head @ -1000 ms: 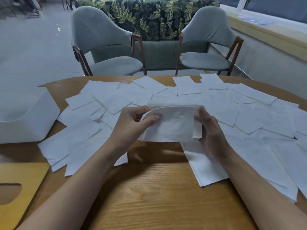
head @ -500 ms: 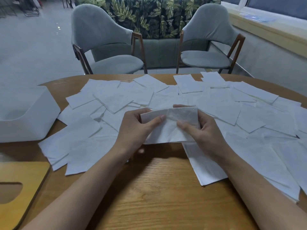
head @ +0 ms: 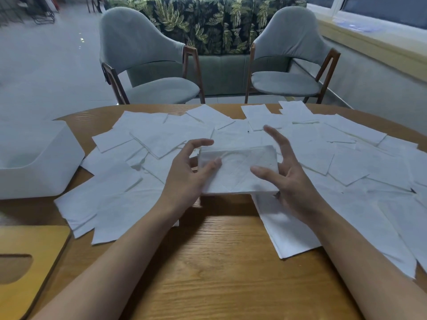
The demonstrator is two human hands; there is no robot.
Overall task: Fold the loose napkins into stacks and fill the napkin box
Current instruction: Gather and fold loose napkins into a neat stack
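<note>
Left hand [head: 187, 174]: grips the folded napkin [head: 238, 174] at its left end, thumb pressed on top, other fingers mostly hidden beneath; forefinger arched clear above the far edge.
Right hand [head: 293, 181]: released since half a second ago, when curled over the napkin's front; fingers now straight and spread, pointing up and away, thumb hovering over the napkin's right part; palm just beside the right end, contact at the near corner impossible to tell.
Folded napkin: thick white rectangle, held roughly level above the desk [head: 219, 273] between both hands, shadow on the wood beneath; flatter and more squared than a second ago, when bowed in both grips.
Loose napkins [head: 346, 158]: spread flat and overlapping across the far and right parts of the desk, layout unchanged; one sheet under the right wrist.
White box [head: 44, 172]: at the left edge of the desk, open on top, inside mostly out of sight; well apart from the folded napkin.
Wooden lid [head: 30, 262]: flat at the near left corner, oval slot showing.
Beyond the desk: two grey chairs [head: 147, 56], a leaf-print sofa [head: 215, 24] behind.
</note>
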